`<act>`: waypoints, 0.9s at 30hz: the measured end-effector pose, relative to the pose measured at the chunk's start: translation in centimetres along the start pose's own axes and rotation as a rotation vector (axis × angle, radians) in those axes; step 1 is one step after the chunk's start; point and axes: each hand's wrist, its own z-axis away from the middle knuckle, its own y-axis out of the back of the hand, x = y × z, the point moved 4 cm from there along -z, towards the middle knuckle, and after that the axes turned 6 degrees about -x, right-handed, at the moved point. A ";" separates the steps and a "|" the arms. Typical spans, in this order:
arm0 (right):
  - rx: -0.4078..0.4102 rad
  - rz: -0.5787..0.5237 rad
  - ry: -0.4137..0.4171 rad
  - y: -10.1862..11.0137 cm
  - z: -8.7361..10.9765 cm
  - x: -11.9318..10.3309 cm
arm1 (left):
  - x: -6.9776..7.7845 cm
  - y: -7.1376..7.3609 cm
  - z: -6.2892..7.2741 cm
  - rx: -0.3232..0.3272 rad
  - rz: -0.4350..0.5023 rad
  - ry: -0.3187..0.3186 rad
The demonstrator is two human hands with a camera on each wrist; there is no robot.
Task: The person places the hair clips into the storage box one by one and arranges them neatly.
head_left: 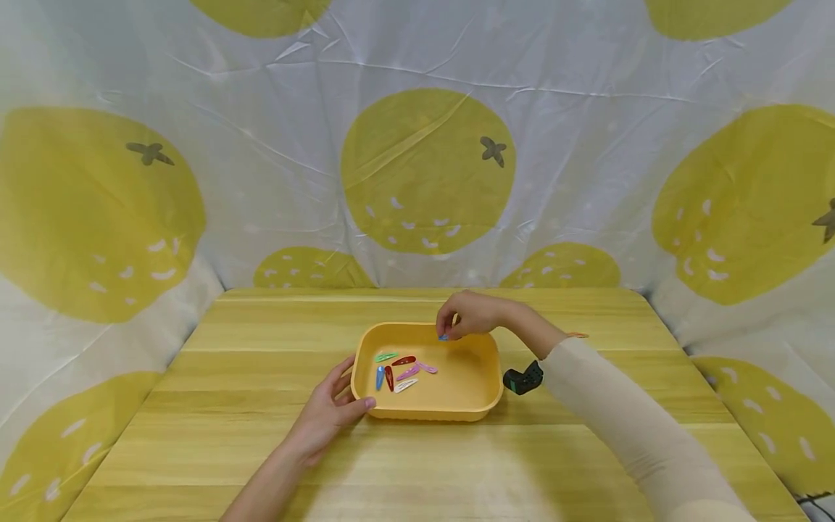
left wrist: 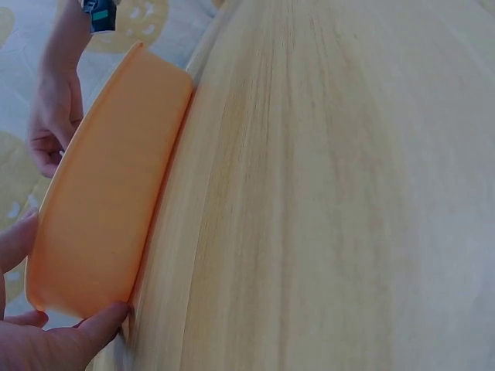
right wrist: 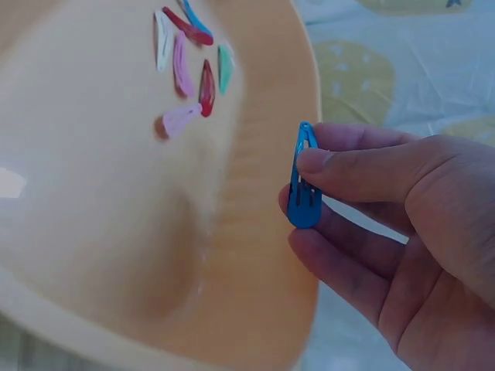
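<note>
My right hand (head_left: pixel 476 313) pinches a blue snap hair clip (right wrist: pixel 305 202) between thumb and fingers, above the far right part of a yellow plastic basin (head_left: pixel 457 415). My left hand (head_left: pixel 328 406) grips the basin's near left corner, with the thumb on the front wall and the fingers along the left side. Inside, toward the left, lie a green hair clip (head_left: pixel 386 357), another blue clip (head_left: pixel 380 378), two red clips (head_left: pixel 404 360), two pink clips (head_left: pixel 407 373) and a white clip (head_left: pixel 406 386).
The basin stands on a wood-grain table (head_left: pixel 261 391). Beyond the right forearm, a thin orange item (head_left: pixel 578 335) shows partly. A dark wrist device (head_left: pixel 524 378) is on the right arm. A curtain with yellow fruit prints (head_left: pixel 427 170) hangs behind the table.
</note>
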 end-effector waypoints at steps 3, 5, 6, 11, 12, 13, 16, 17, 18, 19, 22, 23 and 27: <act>-0.016 0.002 0.005 -0.5 -0.7 -0.2 | 0.0 -0.1 -0.1 -0.003 0.001 0.002; -0.028 -0.010 0.008 -0.9 -1.1 -0.4 | 0.1 -0.1 0.0 -0.002 0.000 0.000; -0.033 -0.010 0.012 -1.1 -1.4 -0.5 | 0.1 -0.1 0.0 -0.001 0.000 0.002; -0.087 -0.027 0.023 -2.8 -2.8 -0.7 | 0.1 0.0 0.0 0.002 -0.007 0.005; -0.102 -0.027 0.024 -3.2 -3.1 -0.7 | 0.0 0.0 0.0 0.003 -0.008 0.007; -0.118 -0.032 0.024 -3.5 -3.3 -0.8 | 0.0 0.0 0.0 0.003 -0.010 0.007; -0.165 -0.035 0.007 -4.4 -3.9 -1.1 | -0.1 0.0 0.0 0.010 -0.009 0.012; -0.178 -0.033 0.001 -4.7 -4.0 -1.1 | -0.1 0.0 0.0 0.012 -0.007 0.013; -0.187 -0.030 -0.011 -4.9 -4.1 -1.2 | -0.2 0.0 -0.1 0.013 -0.004 0.015; -0.198 -0.029 -0.020 -5.1 -4.2 -1.2 | -0.2 0.0 0.0 0.014 -0.002 0.016; -0.223 -0.023 -0.032 -5.6 -4.5 -1.3 | -0.2 0.0 0.0 0.013 0.003 0.015; -0.229 -0.018 -0.029 -5.7 -4.6 -1.3 | -0.2 0.0 0.0 0.013 0.004 0.014; -0.247 -0.006 -0.019 -5.8 -5.0 -1.3 | -0.1 0.1 0.0 0.016 -0.002 0.011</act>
